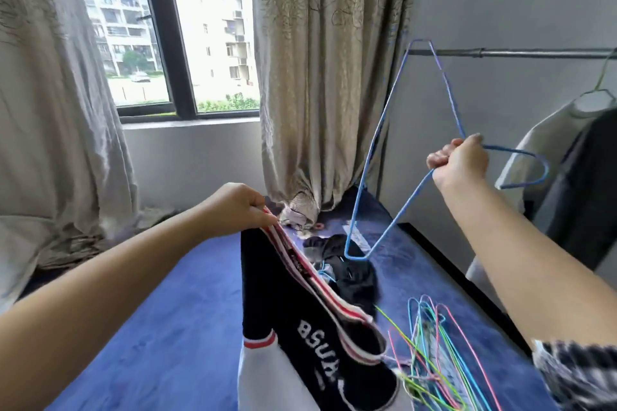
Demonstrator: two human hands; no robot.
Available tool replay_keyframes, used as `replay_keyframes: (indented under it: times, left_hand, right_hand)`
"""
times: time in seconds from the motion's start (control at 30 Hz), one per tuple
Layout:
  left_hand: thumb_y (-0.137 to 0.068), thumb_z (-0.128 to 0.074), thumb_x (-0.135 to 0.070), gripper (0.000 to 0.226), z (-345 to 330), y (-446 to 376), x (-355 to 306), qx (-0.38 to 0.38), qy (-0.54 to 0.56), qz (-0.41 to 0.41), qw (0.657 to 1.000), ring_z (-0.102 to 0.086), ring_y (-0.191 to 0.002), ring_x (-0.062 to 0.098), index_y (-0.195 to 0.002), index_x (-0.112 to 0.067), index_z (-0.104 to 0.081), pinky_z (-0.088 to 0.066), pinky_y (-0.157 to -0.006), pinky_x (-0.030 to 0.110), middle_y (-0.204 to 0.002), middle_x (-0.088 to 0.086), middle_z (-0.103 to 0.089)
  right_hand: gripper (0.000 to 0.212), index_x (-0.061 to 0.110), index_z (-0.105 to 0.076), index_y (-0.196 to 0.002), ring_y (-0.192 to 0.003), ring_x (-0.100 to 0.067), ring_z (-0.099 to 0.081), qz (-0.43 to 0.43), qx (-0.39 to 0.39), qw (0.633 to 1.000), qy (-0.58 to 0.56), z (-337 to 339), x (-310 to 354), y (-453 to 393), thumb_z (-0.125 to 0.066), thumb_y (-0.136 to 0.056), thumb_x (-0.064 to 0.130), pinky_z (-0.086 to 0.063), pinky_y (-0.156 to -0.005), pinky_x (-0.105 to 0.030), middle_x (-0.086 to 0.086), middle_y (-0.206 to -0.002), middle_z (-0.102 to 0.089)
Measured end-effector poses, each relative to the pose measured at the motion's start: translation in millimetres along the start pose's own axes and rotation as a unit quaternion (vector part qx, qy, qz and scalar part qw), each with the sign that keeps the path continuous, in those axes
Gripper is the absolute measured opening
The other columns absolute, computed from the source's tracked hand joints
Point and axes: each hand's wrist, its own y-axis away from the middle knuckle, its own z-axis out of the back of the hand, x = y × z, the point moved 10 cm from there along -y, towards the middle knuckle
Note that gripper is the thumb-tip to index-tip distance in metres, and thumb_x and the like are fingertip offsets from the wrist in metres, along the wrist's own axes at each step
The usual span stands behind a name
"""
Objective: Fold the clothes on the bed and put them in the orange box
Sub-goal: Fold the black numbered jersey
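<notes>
Blue bed (160, 327): left hand (235, 207) pinches the striped collar of a black jacket (300, 320) lettered "BSUA"; right hand (455, 162) grips a blue wire hanger (394, 130).

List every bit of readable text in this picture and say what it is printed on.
"BSUKA": large white letters, seen upside down and mirrored from this angle, on the black jacket that the left hand holds up by its striped collar; the reading is uncertain.
Small label inside the collar: it bears tiny lettering, too small and blurred to read.
No other text shows.
</notes>
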Motion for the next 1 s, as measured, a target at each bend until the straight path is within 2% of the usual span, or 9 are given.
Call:
replay_keyframes:
  times: [0.13,0.27,0.47,0.57,0.63,0.7,0.83,0.93,1.0]
  left_hand:
    - [-0.072,-0.073,-0.018,0.044,-40.9,-4.1,-18.1,0.079,-0.102,-0.011,0.992,-0.032,-0.043,0.010,-0.049,-0.016,-0.035,-0.032,-0.042,0.013,-0.052,-0.003,-0.029]
    - [-0.072,-0.063,-0.010,0.041,-67.1,-5.5,-19.0,0.105,-0.154,-0.016,0.982,-0.022,-0.045,0.012,-0.050,-0.013,-0.028,-0.021,-0.038,0.018,-0.054,0.000,-0.023]
    - [-0.073,-0.052,-0.002,0.037,-90.1,-14.7,2.3,0.092,-0.149,0.015,0.984,-0.021,-0.061,0.019,-0.051,-0.013,-0.025,-0.017,-0.046,0.027,-0.056,0.001,-0.023]
    - [-0.073,-0.053,-0.001,0.039,-105.4,-15.3,15.2,0.107,-0.146,0.025,0.983,-0.021,-0.060,0.019,-0.050,-0.014,-0.025,-0.017,-0.047,0.026,-0.056,0.000,-0.023]
    - [-0.073,-0.054,0.000,0.039,-114.1,-14.3,19.7,0.113,-0.142,0.027,0.983,-0.025,-0.066,0.022,-0.050,-0.015,-0.026,-0.020,-0.048,0.026,-0.057,0.001,-0.026]
    - [-0.074,-0.054,0.002,0.040,-115.8,-12.5,20.1,0.102,-0.122,0.025,0.987,-0.027,-0.069,0.023,-0.051,-0.016,-0.026,-0.022,-0.047,0.018,-0.058,0.000,-0.029]
    - [-0.077,-0.057,0.003,0.042,-107.0,-5.5,30.4,0.075,-0.043,0.066,0.994,-0.022,-0.059,0.017,-0.057,-0.016,-0.026,-0.021,-0.042,0.016,-0.060,-0.002,-0.029]
    - [-0.077,-0.057,0.006,0.038,-98.0,-0.5,44.6,0.051,0.017,0.103,0.993,-0.024,-0.056,0.014,-0.061,-0.016,-0.031,-0.022,-0.042,0.016,-0.062,-0.003,-0.033]
    - [-0.076,-0.055,0.008,0.033,-92.8,3.0,54.2,0.035,0.089,0.138,0.986,-0.027,-0.057,0.014,-0.064,-0.017,-0.036,-0.025,-0.046,0.021,-0.063,-0.003,-0.035]
  right_hand:
    - [0.044,0.014,-0.031,-0.061,-0.021,-0.008,-0.019,0.051,-0.046,0.988,0.136,33.9,11.5,-15.8,-0.027,-0.101,0.033,-0.015,-0.035,-0.013,0.008,-0.028,-0.027]
    - [0.045,0.014,-0.037,-0.059,-0.018,-0.004,-0.025,0.099,-0.051,0.923,0.368,90.4,-6.4,-47.1,-0.031,-0.098,0.036,-0.019,-0.029,-0.008,-0.001,-0.054,-0.037]
    - [0.046,0.011,-0.038,-0.060,-0.029,-0.015,-0.040,0.014,-0.060,0.885,0.461,203.5,-71.0,-80.1,-0.030,-0.099,0.034,-0.023,-0.029,-0.011,0.005,-0.026,-0.034]
    - [0.049,-0.007,-0.062,-0.082,-0.089,-0.044,-0.059,0.075,-0.058,0.774,0.626,231.7,-72.8,-85.4,-0.032,-0.101,0.028,-0.044,-0.067,-0.036,-0.024,-0.078,-0.065]
    - [0.047,-0.017,-0.057,-0.099,-0.106,-0.049,-0.051,0.096,-0.025,0.700,0.707,240.3,-80.3,-85.7,-0.035,-0.100,0.025,-0.040,-0.086,-0.043,-0.040,-0.104,-0.056]
    - [0.043,-0.013,-0.056,-0.095,-0.104,-0.049,-0.053,0.057,0.069,0.619,0.780,251.6,-110.1,-89.7,-0.040,-0.096,0.027,-0.040,-0.086,-0.044,-0.039,-0.106,-0.056]
    - [0.020,0.007,-0.057,-0.103,-0.111,-0.028,-0.055,-0.126,0.258,0.341,0.895,289.6,-188.0,-66.2,-0.046,-0.095,0.022,-0.039,-0.076,-0.026,-0.017,-0.115,-0.061]
    - [0.036,0.005,-0.058,-0.082,-0.086,-0.017,-0.051,-0.181,0.382,0.321,0.847,264.2,-237.7,-7.2,-0.046,-0.095,0.037,-0.035,-0.063,-0.024,-0.010,-0.085,-0.058]
    - [0.048,0.003,-0.059,-0.113,-0.092,-0.016,-0.054,-0.190,0.465,0.372,0.780,228.3,-268.7,50.2,-0.055,-0.089,0.044,-0.041,-0.080,-0.024,-0.012,-0.106,-0.062]
